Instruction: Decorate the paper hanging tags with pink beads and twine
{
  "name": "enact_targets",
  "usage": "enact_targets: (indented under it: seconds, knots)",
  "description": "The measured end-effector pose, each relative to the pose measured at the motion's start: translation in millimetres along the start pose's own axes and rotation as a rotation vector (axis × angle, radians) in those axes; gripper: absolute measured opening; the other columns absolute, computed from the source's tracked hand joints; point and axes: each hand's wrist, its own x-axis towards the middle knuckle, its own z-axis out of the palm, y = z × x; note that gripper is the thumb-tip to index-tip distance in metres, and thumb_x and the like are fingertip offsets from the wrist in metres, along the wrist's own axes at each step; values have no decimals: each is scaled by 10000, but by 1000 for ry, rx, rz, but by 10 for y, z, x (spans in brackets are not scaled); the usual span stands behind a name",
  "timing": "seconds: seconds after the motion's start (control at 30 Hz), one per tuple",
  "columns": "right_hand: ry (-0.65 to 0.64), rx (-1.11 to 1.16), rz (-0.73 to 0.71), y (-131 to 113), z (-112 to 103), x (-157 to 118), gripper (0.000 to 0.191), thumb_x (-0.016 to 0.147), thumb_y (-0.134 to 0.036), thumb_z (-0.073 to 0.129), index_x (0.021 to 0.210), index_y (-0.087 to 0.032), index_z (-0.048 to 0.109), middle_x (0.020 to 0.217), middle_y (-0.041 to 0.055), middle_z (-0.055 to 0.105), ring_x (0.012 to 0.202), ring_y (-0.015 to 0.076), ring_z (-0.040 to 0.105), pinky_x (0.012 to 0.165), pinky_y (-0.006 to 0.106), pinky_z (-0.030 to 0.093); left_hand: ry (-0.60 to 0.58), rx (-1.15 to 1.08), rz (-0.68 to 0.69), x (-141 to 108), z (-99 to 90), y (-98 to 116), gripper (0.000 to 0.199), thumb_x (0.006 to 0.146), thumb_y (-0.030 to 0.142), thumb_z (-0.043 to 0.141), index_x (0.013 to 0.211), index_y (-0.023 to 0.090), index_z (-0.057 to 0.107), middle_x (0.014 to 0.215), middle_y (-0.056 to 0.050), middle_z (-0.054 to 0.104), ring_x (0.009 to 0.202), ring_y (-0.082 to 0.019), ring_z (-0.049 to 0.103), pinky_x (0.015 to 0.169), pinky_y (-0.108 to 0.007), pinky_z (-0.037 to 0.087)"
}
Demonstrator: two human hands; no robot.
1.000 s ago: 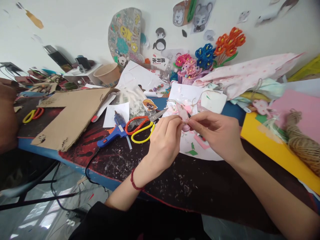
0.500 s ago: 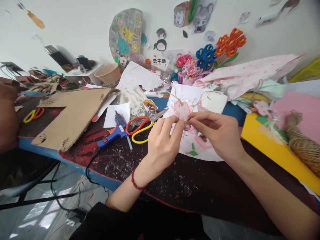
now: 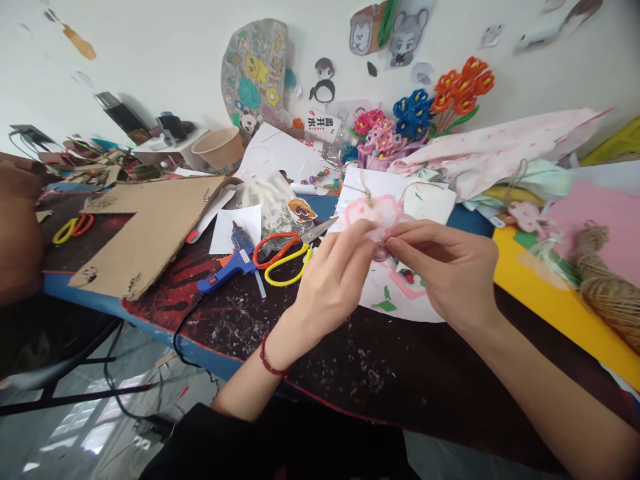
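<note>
Pink-edged piece (image 3: 373, 210) is showing more of its face than half a second earlier, apparently being turned, left hand (image 3: 333, 280) and right hand (image 3: 445, 270) holding its lower edge in a pinched grip.

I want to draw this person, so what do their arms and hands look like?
The left hand is gloveless, with a thin, dark red bracelet around its wrist. Black cloth, probably a sleeve, shows near that elbow. The right hand is gloveless too, with no bracelet, and its forearm shows no sleeve. I can't see any rings.
</note>
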Motion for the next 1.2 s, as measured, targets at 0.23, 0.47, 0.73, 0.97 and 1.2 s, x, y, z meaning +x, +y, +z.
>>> enact_targets:
  seconds: [0.23, 0.47, 0.73, 0.97, 1.2]
  knots:
    - [0, -36, 17, -13, 8, -22, 49, 788, -229, 758, 746, -251, 745, 861, 33, 734, 801, 203, 694, 737, 377, 616, 0, -244, -179, 6, -31, 47, 146, 942, 67, 535, 1045, 171, 537, 1144, -80, 698, 1066, -122, 677, 774, -201, 592]
    - [5, -41, 8, 0, 11, -24, 57, 788, -206, 761, 760, -249, 736, 891, 34, 728, 843, 199, 692, 758, 359, 612, 4, -285, -205, 14, -41, 54, 138, 949, 91, 547, 1041, 193, 530, 1207, -82, 672, 1116, -134, 656, 893, -252, 593]
    - [-18, -28, -2, -27, 4, -21, 70, 803, -183, 747, 780, -246, 727, 931, 24, 721, 877, 187, 687, 838, 365, 593, 63, -243, -119, 18, -25, 50, 159, 941, 73, 548, 1059, 179, 536, 1200, -99, 665, 1134, -144, 653, 970, -267, 569]
    - [-29, -77, -42, -44, -9, -6, 90, 830, -169, 717, 785, -246, 713, 920, 12, 720, 873, 166, 678, 797, 321, 575, 66, -258, -125, 37, -47, 62, 160, 931, 55, 559, 1057, 154, 553, 1185, -110, 673, 1123, -140, 652, 967, -282, 571]
    - [-43, -316, -311, 15, -49, 18, 97, 833, -139, 716, 826, -233, 691, 786, -1, 689, 769, 151, 636, 732, 332, 506, 65, -203, -149, 9, -38, 33, 127, 928, 94, 580, 1040, 152, 569, 1130, -104, 705, 1045, -156, 684, 887, -287, 586]
